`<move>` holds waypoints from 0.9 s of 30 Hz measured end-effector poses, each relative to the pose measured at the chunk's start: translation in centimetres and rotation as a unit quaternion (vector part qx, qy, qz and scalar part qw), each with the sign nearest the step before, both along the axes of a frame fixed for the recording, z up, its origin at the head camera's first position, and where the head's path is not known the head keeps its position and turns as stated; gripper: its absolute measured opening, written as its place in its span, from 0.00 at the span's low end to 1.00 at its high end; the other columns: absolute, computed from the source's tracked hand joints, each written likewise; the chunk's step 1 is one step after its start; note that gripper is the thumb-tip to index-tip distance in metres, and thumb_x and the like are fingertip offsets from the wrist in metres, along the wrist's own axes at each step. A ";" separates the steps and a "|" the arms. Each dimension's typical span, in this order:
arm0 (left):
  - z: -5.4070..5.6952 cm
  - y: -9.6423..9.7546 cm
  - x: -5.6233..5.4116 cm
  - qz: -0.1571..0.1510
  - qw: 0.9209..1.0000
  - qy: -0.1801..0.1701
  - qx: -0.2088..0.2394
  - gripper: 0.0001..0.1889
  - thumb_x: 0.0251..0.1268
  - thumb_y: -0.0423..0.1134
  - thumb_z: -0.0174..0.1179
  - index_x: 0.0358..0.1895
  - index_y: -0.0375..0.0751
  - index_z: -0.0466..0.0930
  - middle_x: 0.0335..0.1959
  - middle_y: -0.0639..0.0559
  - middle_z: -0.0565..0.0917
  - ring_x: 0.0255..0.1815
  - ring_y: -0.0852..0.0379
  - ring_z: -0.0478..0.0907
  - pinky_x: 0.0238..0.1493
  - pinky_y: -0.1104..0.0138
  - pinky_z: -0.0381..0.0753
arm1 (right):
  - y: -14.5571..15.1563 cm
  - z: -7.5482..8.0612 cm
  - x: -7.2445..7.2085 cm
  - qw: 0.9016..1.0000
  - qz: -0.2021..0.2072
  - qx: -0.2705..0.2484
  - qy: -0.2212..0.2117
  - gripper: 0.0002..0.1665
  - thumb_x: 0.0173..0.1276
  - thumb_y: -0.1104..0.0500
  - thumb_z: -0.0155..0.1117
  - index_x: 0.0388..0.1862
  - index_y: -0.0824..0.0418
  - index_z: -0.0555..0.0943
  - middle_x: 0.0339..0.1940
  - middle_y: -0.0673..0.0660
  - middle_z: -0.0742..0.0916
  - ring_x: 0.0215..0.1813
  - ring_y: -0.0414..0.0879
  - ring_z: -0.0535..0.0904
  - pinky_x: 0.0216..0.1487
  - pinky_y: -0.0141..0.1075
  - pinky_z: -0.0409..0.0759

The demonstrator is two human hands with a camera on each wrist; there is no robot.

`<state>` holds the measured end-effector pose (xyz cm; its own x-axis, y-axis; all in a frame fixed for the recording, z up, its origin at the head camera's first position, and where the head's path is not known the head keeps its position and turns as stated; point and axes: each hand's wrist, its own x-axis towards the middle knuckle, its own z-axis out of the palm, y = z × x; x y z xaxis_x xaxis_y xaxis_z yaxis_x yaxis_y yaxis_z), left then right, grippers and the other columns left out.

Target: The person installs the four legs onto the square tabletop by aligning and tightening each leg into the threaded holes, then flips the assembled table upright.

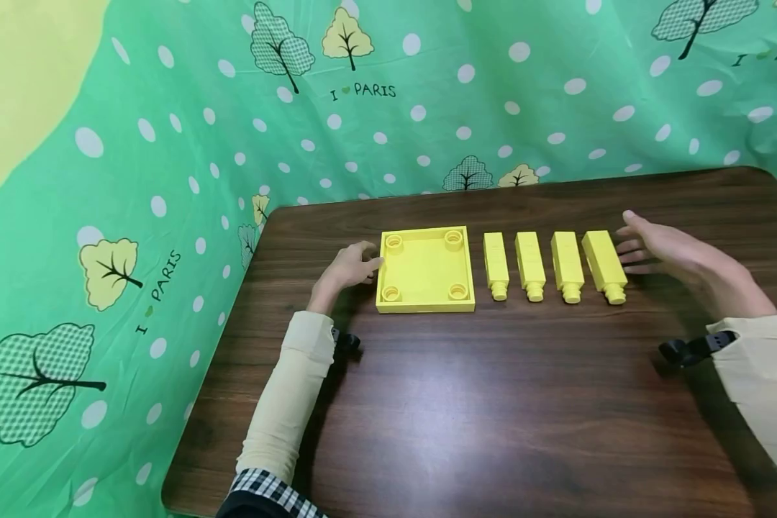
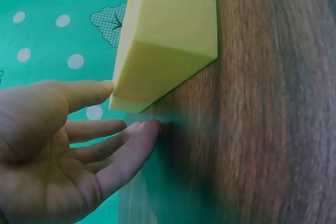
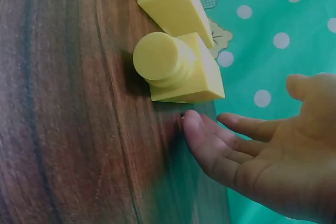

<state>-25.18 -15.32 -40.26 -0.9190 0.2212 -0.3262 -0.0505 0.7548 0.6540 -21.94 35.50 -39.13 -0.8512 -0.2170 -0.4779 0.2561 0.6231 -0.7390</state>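
A square yellow panel (image 1: 424, 270) with a raised rim and a round socket in each corner lies on the table. My left hand (image 1: 350, 266) is at its left side; in the left wrist view the thumb tip (image 2: 105, 90) is right at the panel's corner and the other fingers are loosely bent below. To the right of the panel, several yellow square legs with round threaded ends lie in a row. Nearest to my right hand (image 1: 680, 252) is the rightmost leg (image 1: 603, 262). That hand's fingers are relaxed beside the leg (image 3: 207, 77), with nothing in them.
Under everything is a dark wood-grain table (image 1: 466, 403) with rounded corners. A green dotted cloth (image 1: 188, 144) printed with trees hangs behind it and along its left side. A black wrist camera (image 1: 696, 349) sits at the right cuff.
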 end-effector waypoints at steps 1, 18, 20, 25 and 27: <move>0.0 0.1 0.0 0.001 1.000 -0.007 0.009 0.29 0.73 0.48 0.52 0.72 0.42 0.59 0.57 0.40 0.75 0.45 0.51 0.81 0.44 0.62 0.84 | -0.1 -0.1 0.1 1.000 0.000 -0.001 -0.001 0.60 0.68 0.27 0.17 0.72 0.81 0.34 0.67 0.85 0.54 0.64 0.75 0.61 0.57 0.56 0.76; -0.7 0.0 -0.6 0.008 0.991 -0.085 0.106 0.30 0.71 0.43 0.55 0.72 0.40 0.57 0.53 0.40 0.73 0.45 0.48 0.77 0.45 0.61 0.85 | -1.2 -1.0 0.7 0.995 0.011 0.081 0.055 0.61 0.69 0.37 0.56 0.72 0.81 0.39 0.66 0.81 0.57 0.61 0.69 0.65 0.51 0.51 0.81; -0.8 -0.1 -0.7 0.009 0.989 -0.092 0.114 0.30 0.71 0.43 0.55 0.72 0.40 0.57 0.52 0.41 0.73 0.45 0.48 0.77 0.45 0.61 0.85 | -1.3 -1.0 0.6 0.994 0.010 0.089 0.058 0.62 0.67 0.37 0.58 0.71 0.82 0.39 0.65 0.80 0.58 0.60 0.69 0.66 0.49 0.51 0.82; -0.7 -0.2 -0.9 0.014 0.985 -0.112 0.127 0.29 0.71 0.43 0.55 0.71 0.40 0.58 0.52 0.41 0.73 0.45 0.48 0.77 0.46 0.61 0.84 | -1.5 -1.0 0.5 0.993 0.008 0.104 0.060 0.65 0.65 0.35 0.59 0.71 0.82 0.39 0.65 0.82 0.58 0.58 0.70 0.67 0.47 0.50 0.82; -0.6 -0.2 -0.9 0.015 0.985 -0.118 0.126 0.29 0.71 0.43 0.55 0.71 0.41 0.58 0.52 0.41 0.74 0.45 0.47 0.78 0.46 0.60 0.84 | -1.5 -0.9 0.5 0.993 0.011 0.104 0.059 0.64 0.66 0.35 0.58 0.71 0.83 0.38 0.65 0.83 0.57 0.60 0.72 0.65 0.49 0.52 0.82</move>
<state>-26.12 -15.51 -40.91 -0.8317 0.2968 -0.4692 -0.2428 0.5657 0.7881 -21.40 34.03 -40.01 -0.8998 -0.1424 -0.4123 0.1612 0.7699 -0.6175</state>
